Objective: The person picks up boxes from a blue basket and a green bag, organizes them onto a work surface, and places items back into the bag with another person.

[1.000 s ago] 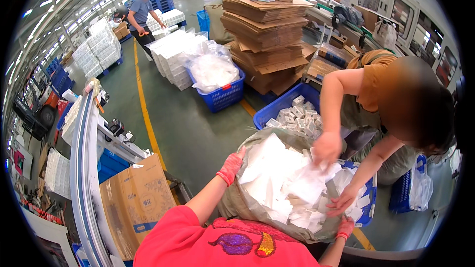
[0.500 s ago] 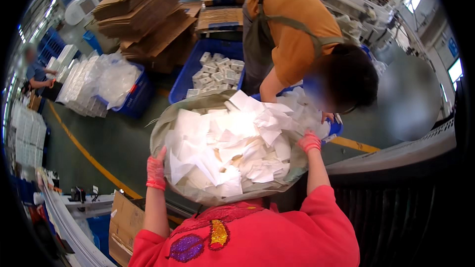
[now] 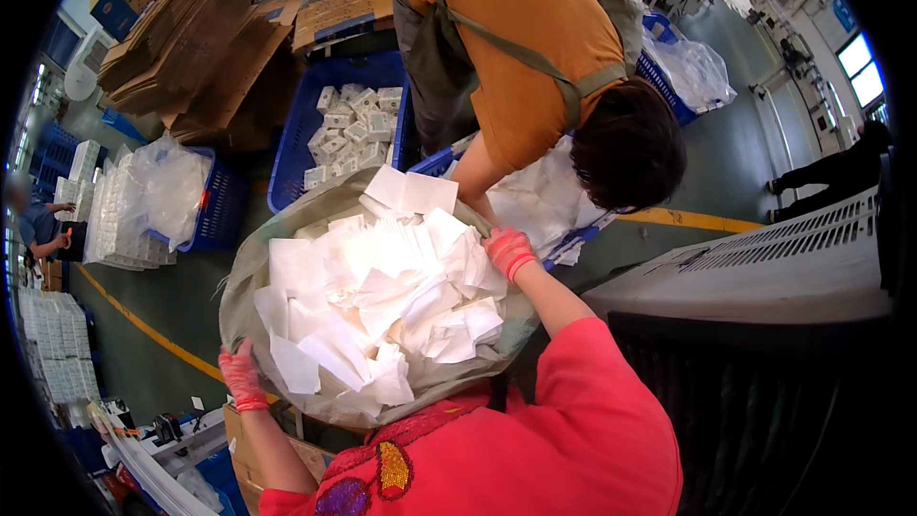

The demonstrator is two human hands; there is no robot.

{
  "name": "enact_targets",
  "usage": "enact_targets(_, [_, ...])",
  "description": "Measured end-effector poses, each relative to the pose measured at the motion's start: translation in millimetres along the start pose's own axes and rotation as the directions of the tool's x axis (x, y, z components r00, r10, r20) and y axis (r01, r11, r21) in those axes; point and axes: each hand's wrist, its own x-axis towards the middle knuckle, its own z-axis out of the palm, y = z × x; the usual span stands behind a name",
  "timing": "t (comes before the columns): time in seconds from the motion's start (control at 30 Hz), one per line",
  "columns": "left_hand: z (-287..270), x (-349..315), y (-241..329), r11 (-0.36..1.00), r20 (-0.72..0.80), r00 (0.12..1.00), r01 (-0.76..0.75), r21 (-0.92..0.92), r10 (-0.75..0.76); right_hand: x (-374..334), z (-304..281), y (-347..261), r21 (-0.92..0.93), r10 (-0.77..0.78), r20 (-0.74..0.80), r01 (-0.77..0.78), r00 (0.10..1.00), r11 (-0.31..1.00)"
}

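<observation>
The sack point(image 3: 287, 277) is sitting a touch lower and more to the left than half a second ago, and the co-worker point(image 3: 525, 67) in the orange top is now bending further over its far right edge, head down by the right hand point(image 3: 508, 250). One big grey-green sack, brim-full of white paper sheets point(image 3: 373, 296), too many to count, is being held up close against the person's chest, in the near middle of the scene. Two pink-gloved hands are gripping it: the left hand point(image 3: 239, 375) is clamping the near left rim, fingers curled round the fabric, arm coming up from below with the elbow bent; the right hand is closing over the far right rim, knuckles up, forearm reaching away from the red sleeve. Beyond the sack one blue crate point(image 3: 296, 148) of small white packs is standing on the floor, with a second blue bin point(image 3: 215, 210) holding a clear bag to its left and one stack of flattened cardboard point(image 3: 191, 48) far left. A grey slatted machine point(image 3: 764, 268) is running along the right.
</observation>
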Motion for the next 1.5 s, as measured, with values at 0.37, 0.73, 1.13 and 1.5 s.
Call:
enact_targets(0.37, [5,-33,-44,0.983,0.119,0.992,0.017,0.182,-0.039,35,-26,44,0.555,0.459,0.153,-0.460,0.875,0.693])
enact_targets(0.73, [-114,28,-207,0.998,-0.079,0.995,0.067,-0.002,-0.067,12,-32,6,0.392,0.228,0.308,-0.342,0.924,0.854])
enact_targets(1.13, [-65,-21,-38,0.934,0.201,0.979,0.058,-0.352,0.016,-95,-12,-56,0.103,-0.256,0.069,0.248,0.964,0.963])
enact_targets(1.5, [-157,-14,6,0.744,-0.204,0.716,-0.633,0.216,0.668,-211,-170,-77,0.968,0.297,0.005,-0.079,0.955,0.237])
